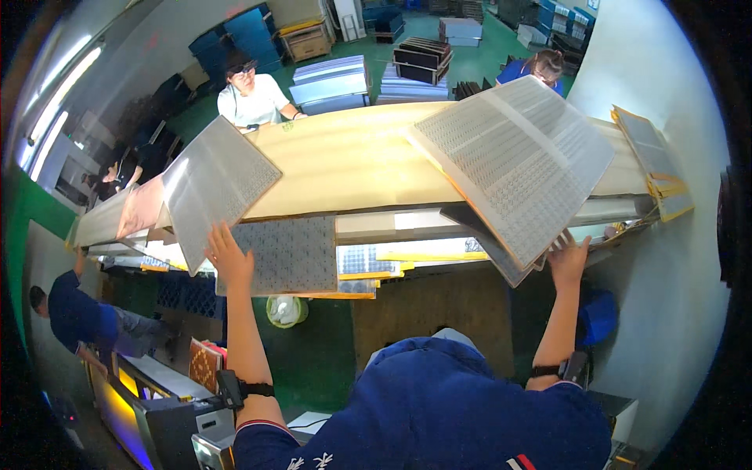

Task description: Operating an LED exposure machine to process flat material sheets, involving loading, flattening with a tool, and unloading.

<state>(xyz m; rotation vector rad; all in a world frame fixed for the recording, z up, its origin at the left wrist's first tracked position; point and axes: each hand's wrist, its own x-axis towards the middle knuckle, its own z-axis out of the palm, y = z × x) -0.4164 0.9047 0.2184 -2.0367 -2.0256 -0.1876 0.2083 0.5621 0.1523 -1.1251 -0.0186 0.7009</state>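
Observation:
A large, pale, translucent sheet printed with rows of small marks (517, 157) stands tilted at the right of the long table, orange along its edge. My right hand (567, 262) is at its lower right corner, fingers bent against the edge. Beneath that sheet a darker panel (489, 243) shows in part. My left hand (229, 254) has its fingers stretched out, by the lower edge of a second tilted translucent sheet (219, 184). Just right of this hand lies a grey panel with a dotted pattern (290, 254); whether the fingers touch it I cannot tell.
The long table has a cream top (345, 157), with yellow-edged sheets (431, 249) on a lower level. More sheets (650, 149) lean at the right wall. A bin (286, 311) stands on the floor. One person (254, 98) faces me across the table; others are around it.

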